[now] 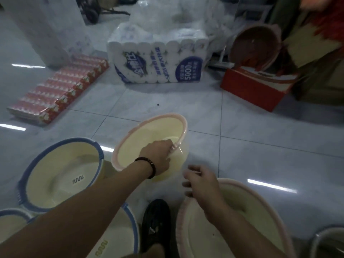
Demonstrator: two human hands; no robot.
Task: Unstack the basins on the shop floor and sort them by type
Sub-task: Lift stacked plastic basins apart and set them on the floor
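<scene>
My left hand (pixel 158 155) grips the near rim of a small cream basin with a pink rim (pixel 149 135), held tilted above the floor. My right hand (pixel 202 185) hovers with fingers apart over a large pink-rimmed cream basin (pixel 242 220) at the lower right and holds nothing. A blue-rimmed cream basin (pixel 61 174) sits on the floor at the left. Two more blue-rimmed basins lie at the bottom edge, one (pixel 121 235) under my left forearm and one (pixel 11 220) in the corner. A grey basin (pixel 327 243) shows at the bottom right corner.
A big pack of toilet rolls (pixel 158 60) stands ahead on the tiled floor. Red packets (pixel 57 92) lie to the left, a red box (pixel 255 86) to the right with a brownish basin (pixel 256 47) leaning above it. My black shoe (pixel 154 224) rests between the basins.
</scene>
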